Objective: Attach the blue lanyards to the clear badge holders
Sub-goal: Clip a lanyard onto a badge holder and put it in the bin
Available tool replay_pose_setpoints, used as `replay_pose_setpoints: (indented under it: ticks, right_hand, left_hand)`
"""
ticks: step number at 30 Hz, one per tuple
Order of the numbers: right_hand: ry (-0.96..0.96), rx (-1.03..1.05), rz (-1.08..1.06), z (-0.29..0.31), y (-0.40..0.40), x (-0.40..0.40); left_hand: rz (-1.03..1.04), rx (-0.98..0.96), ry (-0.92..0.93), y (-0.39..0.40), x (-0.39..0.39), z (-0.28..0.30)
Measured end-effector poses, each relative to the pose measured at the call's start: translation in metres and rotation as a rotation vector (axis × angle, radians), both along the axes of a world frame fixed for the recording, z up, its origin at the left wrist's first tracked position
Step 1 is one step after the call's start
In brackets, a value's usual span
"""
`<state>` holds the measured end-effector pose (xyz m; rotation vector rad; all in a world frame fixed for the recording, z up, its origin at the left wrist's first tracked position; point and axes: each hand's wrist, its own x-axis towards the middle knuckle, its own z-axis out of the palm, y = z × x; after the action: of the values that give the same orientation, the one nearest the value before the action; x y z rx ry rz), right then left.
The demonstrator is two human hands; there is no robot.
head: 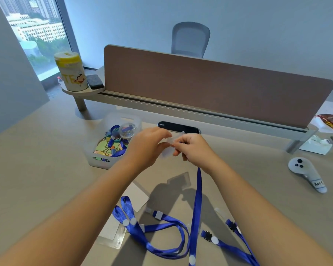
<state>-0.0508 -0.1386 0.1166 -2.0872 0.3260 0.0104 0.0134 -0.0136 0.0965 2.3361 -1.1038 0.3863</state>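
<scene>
My left hand [149, 144] and my right hand [192, 146] meet above the desk and both pinch a clear badge holder [168, 148] between them. My right hand also holds the top end of a blue lanyard [197, 200], whose strap hangs straight down to the desk. Its clip is hidden by my fingers. More blue lanyards [161, 227] lie tangled near the front edge, another [236, 244] at the right. A second clear badge holder [115, 227] with a white card lies flat under my left forearm.
A translucent bin [96, 160] of clips and lanyards stands left of my hands. A white controller [306, 173] lies at the right, a tissue pack [315, 144] behind it. A brown divider [210, 87] backs the desk; a yellow-lidded canister [70, 72] sits on a shelf.
</scene>
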Motion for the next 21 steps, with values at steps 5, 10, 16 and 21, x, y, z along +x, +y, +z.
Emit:
replay_pose_setpoints:
  ticks: [5,10,16,21]
  right_hand:
    - [-0.029,0.096,0.000,0.005,0.000,0.001]
    - [-0.052,0.071,0.008,0.003,0.004,0.000]
    - [-0.142,-0.026,-0.013,0.005,0.008,0.000]
    - [-0.187,-0.062,-0.035,0.003,0.010,-0.001]
  left_hand:
    - [-0.096,0.052,-0.363,0.008,0.006,0.001]
    - [-0.165,0.158,-0.445,0.011,0.007,0.009]
    - [-0.162,0.238,-0.446,0.010,0.004,0.012]
    - [-0.099,0.183,-0.389,0.005,0.001,0.009]
